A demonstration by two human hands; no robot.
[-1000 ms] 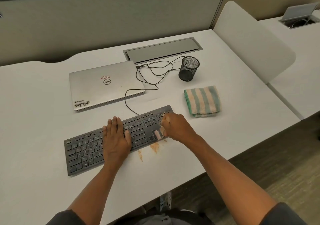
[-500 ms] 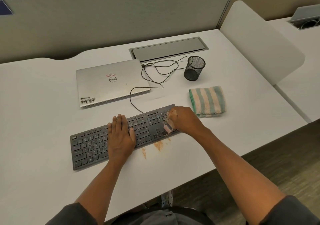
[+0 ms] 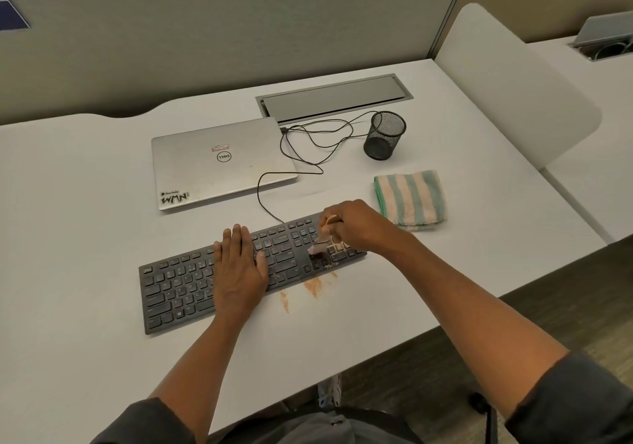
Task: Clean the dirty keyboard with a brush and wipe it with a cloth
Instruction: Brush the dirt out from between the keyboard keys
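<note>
Currently right hand (image 3: 356,226) grips the brush (image 3: 323,238), bristles down on the right end of the keyboard (image 3: 178,282). Left hand (image 3: 239,265) lies open, flat on the keys mid-board. Orange crumbs (image 3: 312,286) sit on the surface (image 3: 85,358) just beside the front edge. Cloth (image 3: 409,198) lies folded near the right hand.

hands: 2 (left hand (image 3: 239,265), right hand (image 3: 356,226)) | keyboard (image 3: 181,286): 1 | brush (image 3: 323,238): 1 | cloth (image 3: 409,198): 1 | laptop (image 3: 219,162): 1 | mesh cup (image 3: 385,135): 1 | cable (image 3: 308,149): 1
</note>
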